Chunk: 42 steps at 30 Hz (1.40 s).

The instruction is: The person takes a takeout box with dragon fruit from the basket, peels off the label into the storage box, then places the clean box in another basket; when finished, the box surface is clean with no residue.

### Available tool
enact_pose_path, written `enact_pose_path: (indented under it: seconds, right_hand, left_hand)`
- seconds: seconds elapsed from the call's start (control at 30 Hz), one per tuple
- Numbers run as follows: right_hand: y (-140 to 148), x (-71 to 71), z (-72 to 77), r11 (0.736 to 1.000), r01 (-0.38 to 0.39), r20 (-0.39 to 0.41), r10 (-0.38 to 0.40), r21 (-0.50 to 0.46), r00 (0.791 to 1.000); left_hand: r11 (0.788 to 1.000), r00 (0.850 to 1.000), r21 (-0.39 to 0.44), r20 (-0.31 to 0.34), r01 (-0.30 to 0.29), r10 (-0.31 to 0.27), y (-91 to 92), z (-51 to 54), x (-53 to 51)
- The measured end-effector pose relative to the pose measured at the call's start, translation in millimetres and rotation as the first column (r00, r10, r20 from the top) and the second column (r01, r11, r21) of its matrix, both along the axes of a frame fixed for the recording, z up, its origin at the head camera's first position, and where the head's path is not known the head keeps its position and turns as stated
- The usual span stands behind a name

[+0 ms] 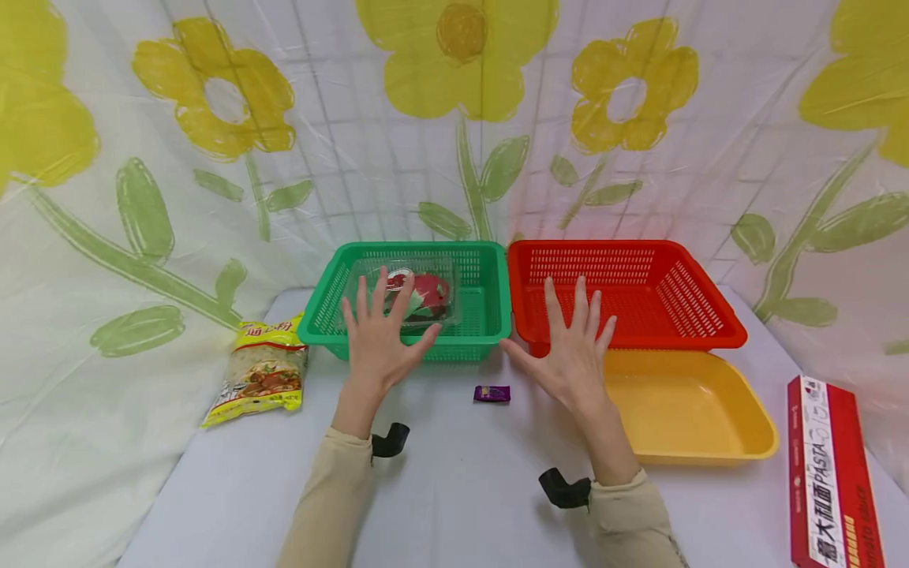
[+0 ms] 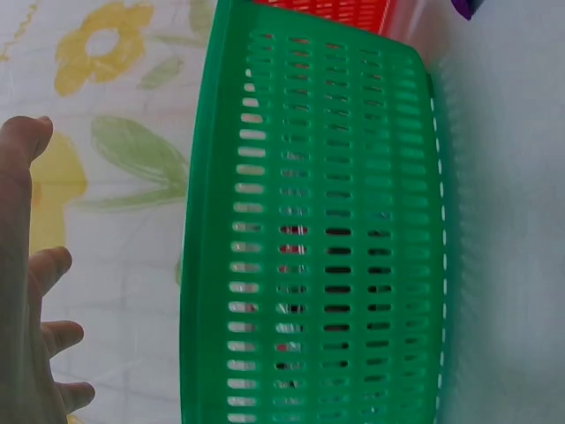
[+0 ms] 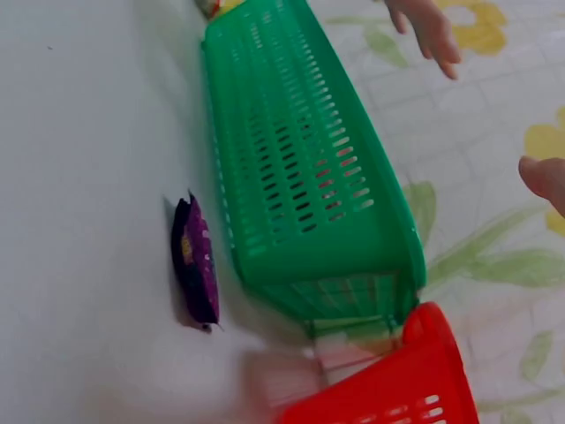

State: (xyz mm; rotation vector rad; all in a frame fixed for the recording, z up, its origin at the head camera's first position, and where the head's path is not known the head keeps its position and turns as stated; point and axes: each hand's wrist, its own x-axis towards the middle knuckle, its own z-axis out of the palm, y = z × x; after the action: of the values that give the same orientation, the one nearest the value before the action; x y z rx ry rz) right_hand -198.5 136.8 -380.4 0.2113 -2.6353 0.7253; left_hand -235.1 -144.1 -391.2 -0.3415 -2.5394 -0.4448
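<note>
Both hands hover above the table with fingers spread, and neither holds anything. The left hand (image 1: 379, 343) is over the near edge of a green basket (image 1: 483, 342). In that basket lies a clear plastic box (image 1: 443, 276) with something red and green inside, partly hidden by the left fingers. My right hand (image 1: 571, 359) hangs in front of a red basket (image 1: 632, 344), beside a yellow tray (image 1: 675, 410) that the wrist partly covers. Between the hands, a small purple wrapped packet (image 1: 491, 394) lies on the table; the right wrist view shows this packet (image 3: 196, 261) near the green basket's side.
A yellow food bag (image 1: 266, 367) lies left of the green basket. At the right edge is a red and white pasta box (image 1: 827, 473). Behind the baskets hangs a white curtain (image 1: 341, 158) with painted flowers. The table (image 1: 454, 481) has a white cover.
</note>
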Motion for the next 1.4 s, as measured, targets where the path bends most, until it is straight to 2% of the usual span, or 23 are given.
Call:
enact_pose_path:
  seconds: [0.23, 0.37, 0.67, 1.07, 1.27, 1.4]
  right_hand:
    - [0, -0.7, -1.7, 1.0, -0.004, 0.01, 0.004, -0.004, 1.0]
    - [0, -0.8, -2.0, 1.0, -0.004, 0.02, 0.004, -0.003, 1.0]
    - [1, -1.4, -2.5, 1.0, -0.006, 0.02, 0.006, 0.012, 1.0]
    - [1, -1.4, -2.2, 1.0, -0.004, 0.052, 0.004, 0.001, 0.999]
    - [1, -1.8, -1.5, 1.0, -0.006, 0.064, 0.006, -0.006, 0.998]
    - [1, -1.3, -1.8, 1.0, -0.007, 0.077, 0.008, -0.004, 0.997]
  left_hand:
    - [0.997, 0.995, 0.014, 0.063, -0.079, 0.078, -21.0, -6.1, -8.5]
    - [0.994, 0.992, 0.047, 0.073, -0.103, 0.1, -35.7, -9.7, -11.4]
    - [0.978, 0.977, 0.118, 0.145, -0.171, 0.154, -67.6, -15.0, -11.6]
    - [0.963, 0.965, 0.184, 0.209, -0.196, 0.156, -99.7, -24.1, -11.5]
    - [0.957, 0.971, 0.224, 0.194, -0.185, 0.142, -111.3, -30.7, -11.2]
    - [0.942, 0.976, 0.282, 0.167, -0.182, 0.139, -113.3, -36.4, -12.4]
